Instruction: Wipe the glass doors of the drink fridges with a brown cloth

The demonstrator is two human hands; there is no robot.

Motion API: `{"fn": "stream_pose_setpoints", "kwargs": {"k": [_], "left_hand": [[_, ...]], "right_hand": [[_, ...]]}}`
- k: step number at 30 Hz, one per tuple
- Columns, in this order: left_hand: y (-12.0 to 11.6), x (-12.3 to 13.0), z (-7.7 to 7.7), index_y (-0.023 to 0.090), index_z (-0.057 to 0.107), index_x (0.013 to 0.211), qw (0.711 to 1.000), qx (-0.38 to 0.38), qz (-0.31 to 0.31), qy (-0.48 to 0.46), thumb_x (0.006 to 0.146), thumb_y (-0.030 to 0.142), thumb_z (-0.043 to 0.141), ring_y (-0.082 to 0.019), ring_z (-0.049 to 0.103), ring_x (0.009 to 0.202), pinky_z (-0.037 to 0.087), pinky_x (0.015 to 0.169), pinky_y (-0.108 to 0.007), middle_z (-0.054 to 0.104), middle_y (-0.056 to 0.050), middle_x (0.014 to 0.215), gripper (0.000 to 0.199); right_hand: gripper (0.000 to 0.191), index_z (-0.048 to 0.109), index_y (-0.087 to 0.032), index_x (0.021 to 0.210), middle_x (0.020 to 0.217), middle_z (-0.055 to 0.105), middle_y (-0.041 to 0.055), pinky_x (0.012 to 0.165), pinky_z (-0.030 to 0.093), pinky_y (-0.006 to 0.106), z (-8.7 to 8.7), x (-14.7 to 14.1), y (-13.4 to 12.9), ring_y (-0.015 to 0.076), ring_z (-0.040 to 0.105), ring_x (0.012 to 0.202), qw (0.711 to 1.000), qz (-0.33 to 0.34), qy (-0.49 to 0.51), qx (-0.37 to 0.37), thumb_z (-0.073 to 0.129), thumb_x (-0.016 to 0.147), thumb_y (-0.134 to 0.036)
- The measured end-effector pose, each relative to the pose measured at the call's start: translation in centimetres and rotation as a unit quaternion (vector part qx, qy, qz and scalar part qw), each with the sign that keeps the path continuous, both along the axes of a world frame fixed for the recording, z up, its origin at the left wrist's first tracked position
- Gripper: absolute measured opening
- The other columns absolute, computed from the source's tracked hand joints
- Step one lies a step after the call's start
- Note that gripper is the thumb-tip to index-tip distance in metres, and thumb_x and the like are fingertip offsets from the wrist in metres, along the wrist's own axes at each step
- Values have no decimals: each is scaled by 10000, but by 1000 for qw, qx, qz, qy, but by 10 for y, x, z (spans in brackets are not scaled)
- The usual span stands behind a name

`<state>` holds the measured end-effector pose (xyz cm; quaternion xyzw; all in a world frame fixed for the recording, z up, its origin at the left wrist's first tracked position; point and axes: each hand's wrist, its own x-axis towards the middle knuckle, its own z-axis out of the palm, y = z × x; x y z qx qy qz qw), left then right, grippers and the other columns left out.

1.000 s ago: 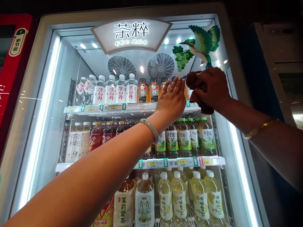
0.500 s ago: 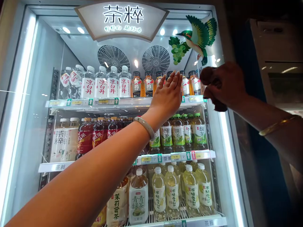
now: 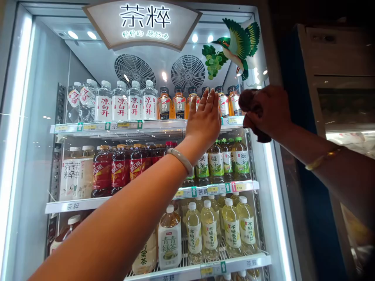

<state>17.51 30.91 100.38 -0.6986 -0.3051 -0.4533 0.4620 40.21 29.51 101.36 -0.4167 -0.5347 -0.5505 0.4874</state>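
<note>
My left hand, with a pale stone-like bangle on the wrist, reaches up to the glass front of a lit drinks cooler. Its palm lies flat toward the glass, with the fingers straight and pointing upward. To its right, my right hand grips a bunched dark brown cloth against or close to the cooler's right side. A gold-coloured bangle circles that wrist. Behind my left hand, small amber bottles stand on the top shelf, partly covered by it.
The drinks cooler's lit sign hangs at the top, with a bird picture on the glass at right. Inside are shelves of clear water bottles, red-labelled bottles and green tea bottles. Another cabinet stands to the right.
The view has shifted so the cooler sits further left and more of the lower shelf shows. My right hand with the cloth is slightly lower. My left hand stays flat at about the same place.
</note>
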Motion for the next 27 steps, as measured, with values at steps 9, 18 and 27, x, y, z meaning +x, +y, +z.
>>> {"fn": "stream_pose_setpoints", "kwargs": {"k": [9,18,27], "left_hand": [[0,10,-29,112,252,1641,998,-1,-52,-32,976,200,330,-286,147,1615,38,1337,-533,269,-114,1711,676],[-2,10,-55,118,147,1664,998,-15,-58,-24,974,183,350,-290,86,1622,26,1339,-554,215,-112,1727,721],[-3,5,-57,193,44,1675,998,-33,-43,-12,960,174,384,-294,86,1621,45,1340,-561,195,-54,1735,792]], "right_hand": [[264,584,-255,943,1145,625,103,911,401,485,-38,-46,0,343,548,1076,997,32,-67,10,656,728,-392],[199,589,-268,1002,1188,593,139,912,398,516,-12,-24,1,362,497,1144,999,-3,41,25,598,824,-358],[260,596,-261,905,1166,647,94,933,403,486,-69,-19,-1,325,563,1066,989,46,-142,-7,655,711,-424]]}}
